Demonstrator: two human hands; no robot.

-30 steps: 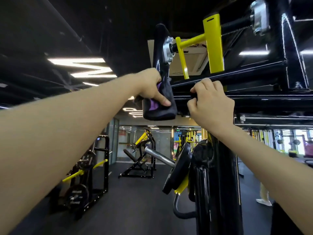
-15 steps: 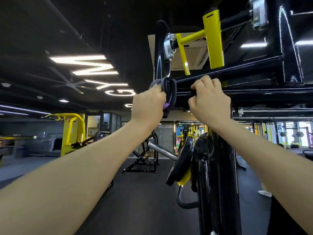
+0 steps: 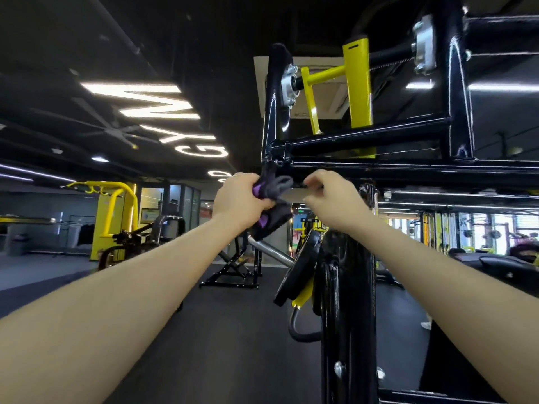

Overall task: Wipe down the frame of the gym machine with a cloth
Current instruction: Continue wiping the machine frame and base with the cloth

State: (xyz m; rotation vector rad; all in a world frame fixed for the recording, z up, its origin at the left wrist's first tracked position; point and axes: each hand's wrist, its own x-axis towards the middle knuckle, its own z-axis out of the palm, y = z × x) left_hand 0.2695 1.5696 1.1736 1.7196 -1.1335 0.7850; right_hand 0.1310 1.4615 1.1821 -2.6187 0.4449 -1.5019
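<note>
Left hand (image 3: 240, 199) grips the bunched grey-and-purple cloth (image 3: 272, 189) just under the glossy black steel frame (image 3: 408, 167); right hand (image 3: 331, 196) pinches its edge.

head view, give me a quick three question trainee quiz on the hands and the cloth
1. True or false: the left hand holds the bunched grey and purple cloth.
2. Which hand pinches at the underside of the glossy black steel frame bar? A left, B right.
3. Fill in: the upright bracket above the bar is painted ____.

Key: 1 true; 2 B, the right hand; 3 yellow.
</note>
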